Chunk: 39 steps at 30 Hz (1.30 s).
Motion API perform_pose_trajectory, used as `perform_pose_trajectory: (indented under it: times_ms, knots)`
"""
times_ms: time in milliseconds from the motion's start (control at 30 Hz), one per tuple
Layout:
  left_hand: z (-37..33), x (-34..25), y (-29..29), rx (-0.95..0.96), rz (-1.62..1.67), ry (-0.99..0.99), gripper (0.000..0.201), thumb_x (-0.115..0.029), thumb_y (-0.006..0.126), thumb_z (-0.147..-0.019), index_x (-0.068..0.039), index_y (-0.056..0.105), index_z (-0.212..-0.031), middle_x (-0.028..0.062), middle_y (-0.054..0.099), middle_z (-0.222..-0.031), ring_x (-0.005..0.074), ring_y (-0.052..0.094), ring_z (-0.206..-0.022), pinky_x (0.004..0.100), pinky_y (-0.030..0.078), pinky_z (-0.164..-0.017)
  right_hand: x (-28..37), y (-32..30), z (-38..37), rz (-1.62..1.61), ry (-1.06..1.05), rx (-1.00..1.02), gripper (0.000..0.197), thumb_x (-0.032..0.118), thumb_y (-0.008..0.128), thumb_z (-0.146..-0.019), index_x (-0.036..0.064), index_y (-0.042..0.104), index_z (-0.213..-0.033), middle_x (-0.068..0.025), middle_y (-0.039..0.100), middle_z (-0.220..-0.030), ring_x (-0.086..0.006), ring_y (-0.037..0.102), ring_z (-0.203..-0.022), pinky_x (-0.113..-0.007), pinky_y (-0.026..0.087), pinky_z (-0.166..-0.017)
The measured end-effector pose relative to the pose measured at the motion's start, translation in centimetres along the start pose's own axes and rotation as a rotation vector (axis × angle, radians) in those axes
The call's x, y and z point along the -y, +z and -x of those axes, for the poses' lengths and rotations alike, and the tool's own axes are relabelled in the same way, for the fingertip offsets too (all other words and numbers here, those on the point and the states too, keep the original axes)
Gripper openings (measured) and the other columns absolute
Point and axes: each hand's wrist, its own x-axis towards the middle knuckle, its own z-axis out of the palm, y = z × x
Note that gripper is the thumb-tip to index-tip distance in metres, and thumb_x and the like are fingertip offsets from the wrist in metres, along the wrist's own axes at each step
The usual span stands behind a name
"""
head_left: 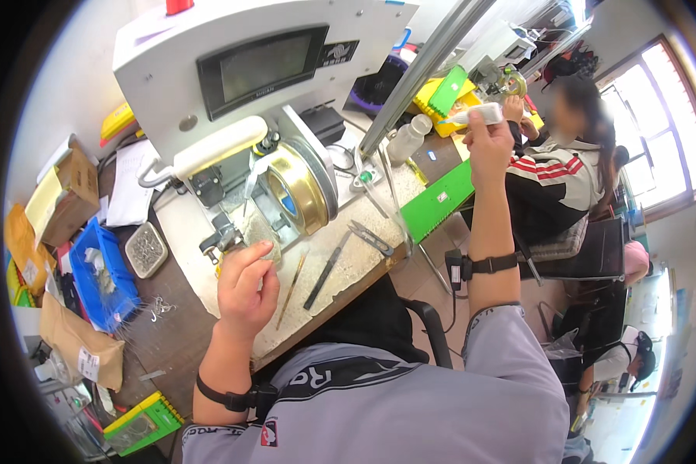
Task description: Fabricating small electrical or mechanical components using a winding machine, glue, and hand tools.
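Fingertips (479, 124) of my right hand (491, 147) grip a small white object (487, 114), raised well above the bench at my right. Its narrow pale end points left; what it is exactly, I can't tell. My left hand (247, 288) has its fingers loosely bent, just in front of the machine (155, 97) and near its gold-coloured wheel (300, 195). I can't tell whether this hand holds anything or touches the machine.

On the pale board (344, 280) between my arms lie a thin stick (291, 288), a long dark tool (325, 271) and a pair of snips (371, 237). Beyond them stands a clear bottle (408, 141), and near it a green panel (438, 203) sticks out. Left of the machine sit a small box of tiny metal bits (146, 250) and a blue tray (124, 308). A co-worker (553, 174) in a striped jacket sits to my right.
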Motion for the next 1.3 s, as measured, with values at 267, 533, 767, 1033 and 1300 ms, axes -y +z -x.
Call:
perform_pose_trajectory:
  times_ms: [267,533,767,1033,1300]
  knots:
    - [0.1,0.0,0.1,-0.009,0.022,-0.013,0.022,0.010,0.069,-0.076,0.002,0.064,-0.096,0.0174,0.070,-0.114,0.0340,0.067,-0.096,0.0409,0.054,-0.084,-0.9,2.1,-1.5,0.302,0.036,0.198,0.034,0.031,0.077,-0.088,-0.0002,0.072,-0.102,-0.0070,0.071,-0.079,-0.0146,0.066,-0.065,-0.030,0.052,-0.062]
    - [-0.3,-0.3,0.0,-0.015,0.033,-0.019,0.020,0.009,0.069,-0.078,0.002,0.064,-0.095,0.0177,0.070,-0.113,0.0344,0.067,-0.095,0.0408,0.054,-0.083,-3.6,3.0,-2.1,0.644,-0.027,0.352,0.037,0.035,0.079,-0.083,-0.0001,0.073,-0.094,-0.0119,0.072,-0.083,-0.0227,0.068,-0.074,-0.037,0.053,-0.069]
    - [0.1,-0.2,-0.3,-0.002,-0.008,-0.052,0.017,0.008,0.069,-0.080,0.001,0.065,-0.095,0.0172,0.071,-0.112,0.0332,0.068,-0.095,0.0386,0.055,-0.083,-1.4,2.7,1.3,0.778,-0.550,-0.053,0.036,0.030,0.081,-0.082,0.0002,0.074,-0.101,-0.0167,0.069,-0.085,-0.0314,0.068,-0.078,-0.044,0.054,-0.075]
    - [0.0,0.3,0.3,-0.071,0.054,0.001,0.018,0.008,0.071,-0.078,0.000,0.066,-0.093,0.0142,0.071,-0.111,0.0301,0.068,-0.090,0.0369,0.055,-0.078,3.7,5.1,16.5,0.592,-0.721,0.988,0.015,0.005,0.066,-0.082,0.0066,0.074,-0.095,-0.0085,0.067,-0.083,-0.0268,0.066,-0.074,-0.036,0.053,-0.065]
    - [-0.1,0.4,0.3,-0.078,0.069,0.004,0.018,0.007,0.072,-0.079,0.000,0.066,-0.094,0.0139,0.071,-0.110,0.0296,0.068,-0.089,0.0368,0.055,-0.078,4.0,8.2,22.0,0.780,-0.900,1.256,0.031,0.013,0.063,-0.077,0.0072,0.066,-0.107,-0.0041,0.063,-0.098,-0.0226,0.063,-0.090,-0.036,0.051,-0.074]
